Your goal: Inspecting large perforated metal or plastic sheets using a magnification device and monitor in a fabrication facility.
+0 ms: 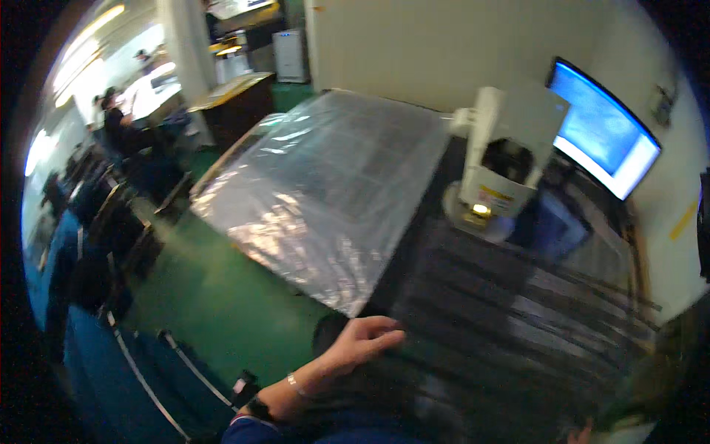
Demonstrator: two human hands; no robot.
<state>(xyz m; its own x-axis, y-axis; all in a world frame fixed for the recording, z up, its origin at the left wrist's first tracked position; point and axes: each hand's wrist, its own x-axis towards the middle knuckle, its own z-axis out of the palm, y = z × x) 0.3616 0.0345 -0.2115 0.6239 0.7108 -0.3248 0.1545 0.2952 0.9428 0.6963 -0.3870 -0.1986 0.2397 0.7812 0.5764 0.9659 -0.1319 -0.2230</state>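
Note:
My left hand [361, 342] reaches in from the lower edge with a bracelet at its wrist. Its thumb and fingers are stretched out and apart, holding nothing. Below it lies the dark tabletop [444, 325], close to the near corner of a clear plastic sheet [310, 200]; whether the hand touches either I cannot tell. Of my right hand [580, 434] only a small blurred bit shows at the bottom edge, its fingers hidden. Beyond both hands, a white machine [510, 185] with a dark opening and a small lit lamp stands on the dark table.
A monitor [605, 129] with a bright blue screen stands at the right by the wall. Green floor [214, 288] runs along the table's left side. Dark chairs [103, 200] crowd the far left, where a person [115, 122] sits at a bright desk. Blue fabric with pale rods hangs lower left.

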